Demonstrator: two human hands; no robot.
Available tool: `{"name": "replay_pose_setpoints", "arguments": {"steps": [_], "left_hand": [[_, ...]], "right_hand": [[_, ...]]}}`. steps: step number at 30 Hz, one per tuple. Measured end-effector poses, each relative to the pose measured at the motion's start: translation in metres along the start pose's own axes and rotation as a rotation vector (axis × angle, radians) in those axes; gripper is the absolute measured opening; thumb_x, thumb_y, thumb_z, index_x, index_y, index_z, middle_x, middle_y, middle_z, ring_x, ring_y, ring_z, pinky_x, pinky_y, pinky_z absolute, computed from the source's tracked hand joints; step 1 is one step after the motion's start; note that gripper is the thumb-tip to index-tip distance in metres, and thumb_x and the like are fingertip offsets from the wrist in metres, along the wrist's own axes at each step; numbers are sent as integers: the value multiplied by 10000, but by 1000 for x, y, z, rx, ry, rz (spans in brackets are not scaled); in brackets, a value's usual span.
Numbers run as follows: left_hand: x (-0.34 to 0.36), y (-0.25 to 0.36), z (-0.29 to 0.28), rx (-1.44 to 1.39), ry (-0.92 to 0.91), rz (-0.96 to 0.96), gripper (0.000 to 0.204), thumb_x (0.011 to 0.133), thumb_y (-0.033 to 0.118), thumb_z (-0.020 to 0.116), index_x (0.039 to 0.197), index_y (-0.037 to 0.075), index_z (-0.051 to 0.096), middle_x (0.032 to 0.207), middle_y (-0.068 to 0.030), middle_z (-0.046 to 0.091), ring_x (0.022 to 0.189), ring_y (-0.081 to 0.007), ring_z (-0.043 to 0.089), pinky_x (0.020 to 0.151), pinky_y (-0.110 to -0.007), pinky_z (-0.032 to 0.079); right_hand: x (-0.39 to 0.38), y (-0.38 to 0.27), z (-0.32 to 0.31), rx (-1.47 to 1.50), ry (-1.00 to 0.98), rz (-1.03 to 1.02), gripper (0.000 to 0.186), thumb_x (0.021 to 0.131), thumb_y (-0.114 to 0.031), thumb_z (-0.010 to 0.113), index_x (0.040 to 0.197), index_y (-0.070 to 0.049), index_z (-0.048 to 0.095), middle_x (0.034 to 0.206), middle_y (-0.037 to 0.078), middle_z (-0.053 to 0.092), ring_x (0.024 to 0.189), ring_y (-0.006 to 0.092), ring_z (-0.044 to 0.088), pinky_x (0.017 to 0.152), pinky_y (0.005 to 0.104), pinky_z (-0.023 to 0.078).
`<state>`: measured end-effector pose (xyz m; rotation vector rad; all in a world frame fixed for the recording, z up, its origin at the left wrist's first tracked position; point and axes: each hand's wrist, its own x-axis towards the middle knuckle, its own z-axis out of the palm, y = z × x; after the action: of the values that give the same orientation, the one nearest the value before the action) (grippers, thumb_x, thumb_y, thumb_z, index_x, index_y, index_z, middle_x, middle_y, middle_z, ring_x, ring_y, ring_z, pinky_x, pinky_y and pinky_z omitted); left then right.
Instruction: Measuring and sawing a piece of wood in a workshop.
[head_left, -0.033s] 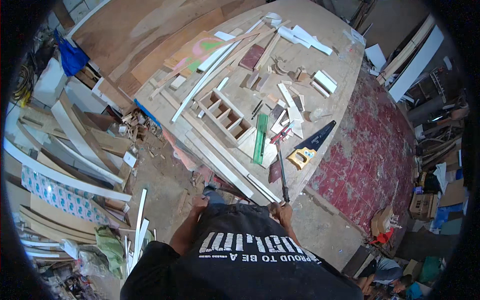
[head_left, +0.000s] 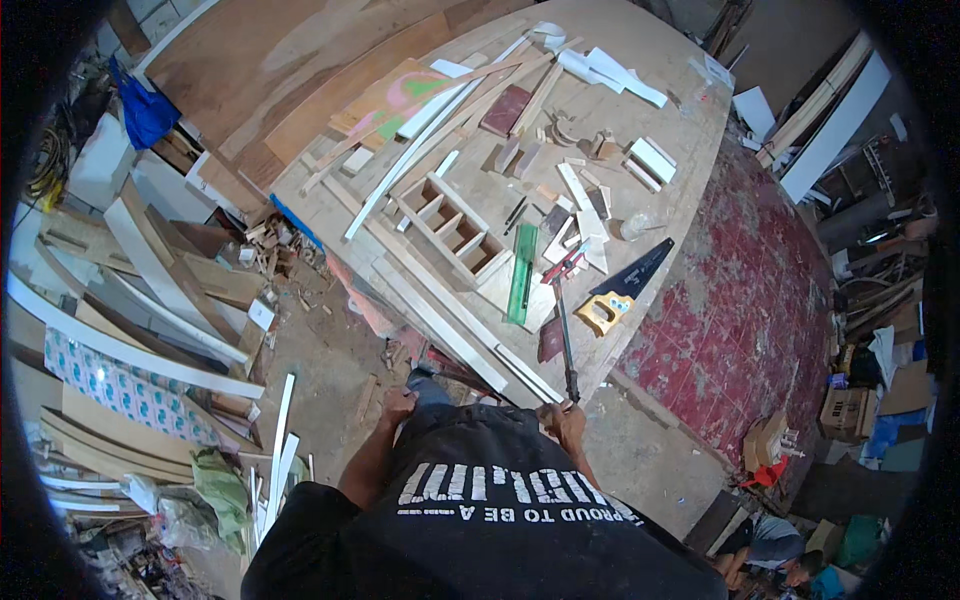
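Note:
My left hand [head_left: 399, 404] hangs beside my thigh, off the table, fingers curled in; nothing shows in it. At the near table edge, my right hand [head_left: 567, 425] rests by the lower end of a bar clamp [head_left: 567, 345] with a dark bar and red head. Its fingers are partly hidden, so I cannot tell whether it grips the clamp. Beyond lie a handsaw [head_left: 628, 285] with a yellow handle, a green ruler-like strip [head_left: 520, 275] and a small wooden box with compartments [head_left: 452, 235]. White strips [head_left: 530, 375] run along the near edge.
The worktable [head_left: 655, 215] also carries wood offcuts [head_left: 585, 205], a dark red block [head_left: 506, 110] and rolled white sheets [head_left: 610, 78]. Curved boards [head_left: 130, 340] lean at the left. A red worn floor panel [head_left: 730, 300] lies at the right. Another person [head_left: 775, 545] sits at lower right.

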<state>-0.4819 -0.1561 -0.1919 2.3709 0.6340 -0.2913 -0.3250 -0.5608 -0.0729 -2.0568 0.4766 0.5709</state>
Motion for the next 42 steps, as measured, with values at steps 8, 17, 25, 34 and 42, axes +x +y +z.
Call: {"name": "replay_pose_setpoints", "arguments": {"steps": [8,17,25,34,42], "left_hand": [[-12,-44,33,395,-19,-42,438,902,416,605,711,26,661,974,-293,660,898,-449,674,731,-516,536],[21,-10,-19,186,-195,-199,465,825,457,599,836,3,698,844,-242,688,811,-403,685,699,-516,527],[37,-3,-64,-71,-184,-260,394,800,382,663,893,3,719,961,-243,699,930,-427,670,838,-507,524],[-6,-111,-48,-69,60,-282,335,793,327,676,905,14,720,922,-232,704,932,-385,681,845,-477,526],[-112,-98,-49,-366,173,-837,305,813,284,617,794,-2,722,655,-223,659,583,-339,673,640,-461,540]], "right_hand": [[-14,-12,-36,-168,146,-171,292,916,-187,619,831,88,572,665,178,643,511,263,674,488,364,529],[95,-83,-13,-190,31,-394,186,938,-141,569,936,41,605,759,167,660,622,235,680,526,366,515],[131,-157,13,-666,126,-532,262,839,-210,673,1013,-14,693,932,235,704,866,386,689,780,449,537],[287,-365,62,-541,85,-851,555,724,-219,803,1198,-21,595,1126,245,641,1055,416,619,922,458,499],[353,-504,139,-881,4,-890,902,663,-331,845,1428,-136,409,1470,195,399,1353,415,391,1056,571,398]]}}
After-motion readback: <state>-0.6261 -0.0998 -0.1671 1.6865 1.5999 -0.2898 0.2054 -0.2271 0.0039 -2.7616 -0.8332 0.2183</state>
